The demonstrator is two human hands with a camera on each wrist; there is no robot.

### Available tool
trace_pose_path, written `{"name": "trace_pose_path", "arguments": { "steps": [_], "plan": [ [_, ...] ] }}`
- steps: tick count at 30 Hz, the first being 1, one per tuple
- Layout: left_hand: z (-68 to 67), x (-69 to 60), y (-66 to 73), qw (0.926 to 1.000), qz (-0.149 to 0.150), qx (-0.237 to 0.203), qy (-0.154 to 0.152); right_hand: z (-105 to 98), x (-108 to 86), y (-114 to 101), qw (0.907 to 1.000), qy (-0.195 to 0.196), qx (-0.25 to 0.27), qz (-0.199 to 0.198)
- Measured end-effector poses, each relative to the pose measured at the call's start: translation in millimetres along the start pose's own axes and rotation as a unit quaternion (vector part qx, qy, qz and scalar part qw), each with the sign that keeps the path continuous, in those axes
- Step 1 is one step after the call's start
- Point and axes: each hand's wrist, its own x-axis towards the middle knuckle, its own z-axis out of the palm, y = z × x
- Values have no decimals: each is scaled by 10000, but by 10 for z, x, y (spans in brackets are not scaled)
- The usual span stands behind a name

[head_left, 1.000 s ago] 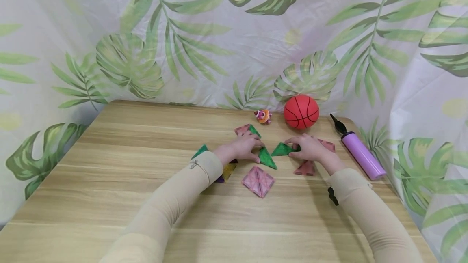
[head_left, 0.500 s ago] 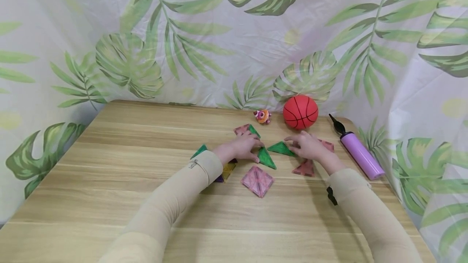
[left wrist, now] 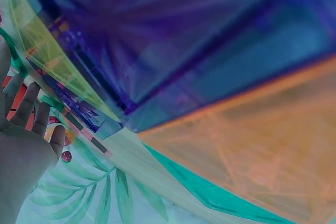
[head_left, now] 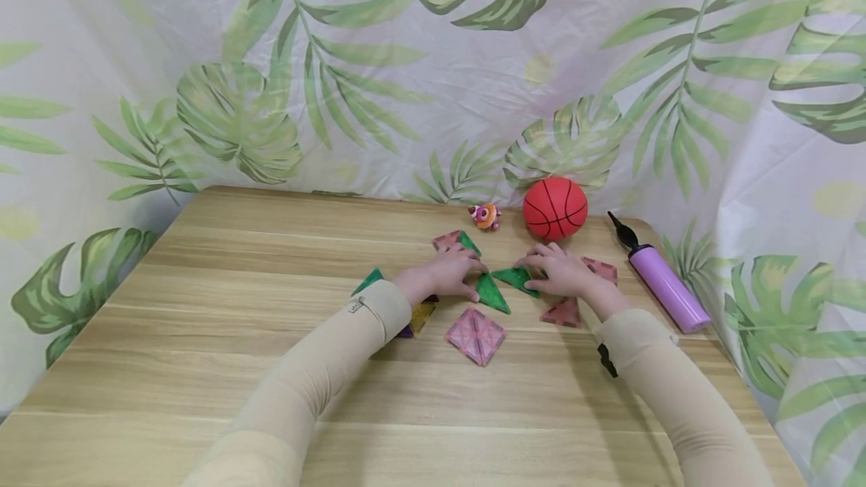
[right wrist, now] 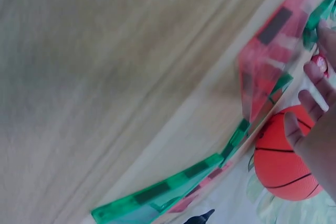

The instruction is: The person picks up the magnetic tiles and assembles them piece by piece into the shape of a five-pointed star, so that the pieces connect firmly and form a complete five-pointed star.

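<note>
Flat on the wooden table in the head view, a green triangular tile (head_left: 492, 294) has its upper corner between the thumb and fingers of the left hand (head_left: 452, 273). Just right of it, the right hand (head_left: 563, 272) pinches a second green triangular tile (head_left: 516, 278) between thumb and fingertips. The two green tiles lie close together, their tips angled toward each other. Below them is a pink diamond of tiles (head_left: 476, 336). In the left wrist view the left hand (left wrist: 23, 145) shows past large tiles; the right wrist view shows the right hand (right wrist: 320, 129) at the edge.
Yellow (head_left: 422, 316) and other coloured tiles lie by the left forearm. Pink tiles (head_left: 563, 313) sit under and beside the right wrist. Behind stand a small figure (head_left: 485, 216) and a red ball (head_left: 555, 208), with a purple pump (head_left: 668, 288) at the right.
The right hand has moved a little left, and the green tile under its fingers has shifted left and turned, closer to the other green tile. The left hand has stayed in place.
</note>
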Motion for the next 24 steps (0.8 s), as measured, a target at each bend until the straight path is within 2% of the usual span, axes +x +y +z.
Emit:
{"name": "trace_pose_path", "arguments": {
  "steps": [4, 7, 16, 20, 24],
  "plan": [
    [7, 10, 5, 9999, 19, 116, 33, 20, 35, -46, 9989, 3, 100, 467],
    [16, 20, 10, 9997, 47, 222, 66, 32, 59, -100, 9977, 54, 199, 643],
    [24, 24, 5, 9996, 111, 220, 124, 119, 76, -241, 9972, 235, 391, 598],
    [21, 18, 10, 9994, 156, 218, 212, 89, 30, -218, 9965, 341, 520, 552],
    [18, -3, 32, 9990, 128, 348, 230, -10, -97, -126, 9948, 580, 669, 496]
  ]
}}
